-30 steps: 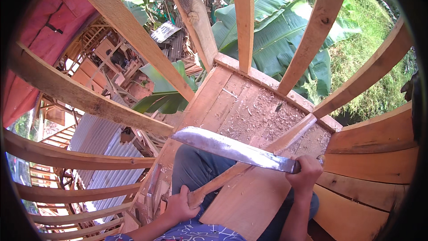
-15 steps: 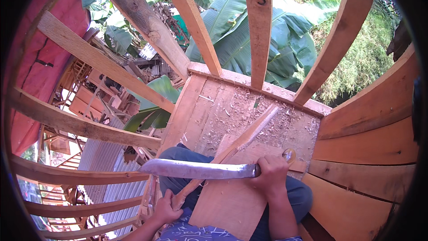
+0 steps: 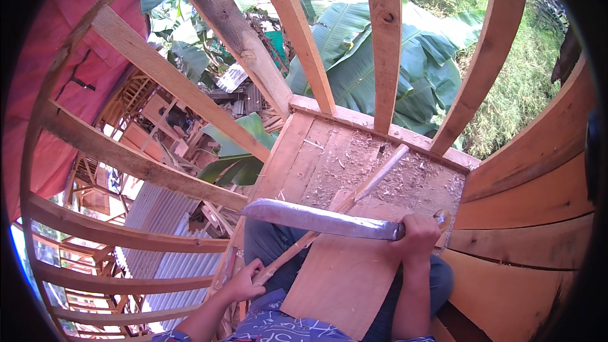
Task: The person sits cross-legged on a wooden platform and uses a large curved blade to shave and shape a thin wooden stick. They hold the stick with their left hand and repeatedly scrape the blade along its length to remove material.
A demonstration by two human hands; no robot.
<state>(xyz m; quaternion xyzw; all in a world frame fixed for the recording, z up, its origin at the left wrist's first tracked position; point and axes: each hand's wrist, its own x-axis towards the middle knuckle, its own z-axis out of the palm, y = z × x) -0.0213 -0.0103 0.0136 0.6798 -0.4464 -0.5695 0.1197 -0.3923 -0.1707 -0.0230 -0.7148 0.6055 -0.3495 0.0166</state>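
Note:
My right hand (image 3: 418, 237) is wrapped around the handle of a machete (image 3: 323, 220), whose rounded butt shows beyond my fist. The long metal blade points left and lies across a slim wooden stick (image 3: 379, 176); whether its edge touches the wood I cannot tell. My left hand (image 3: 244, 283) grips the near end of that stick. From there the stick slants away to the right, its far part over the shavings. Beneath the stick and blade, a wide flat board (image 3: 345, 278) rests on my lap, between my legs.
Wood shavings (image 3: 342, 164) litter the plank floor (image 3: 285, 158) ahead. Upright wooden slats (image 3: 384, 44) rise around the front and left, with solid planks (image 3: 519, 206) on the right. Outside are banana leaves (image 3: 345, 50), corrugated metal sheets (image 3: 158, 215) and a red sheet (image 3: 63, 57).
The whole view has shifted, so the surroundings sit further right. The machete has moved a little away from me along the stick, its tip now higher. Both hands keep their grips.

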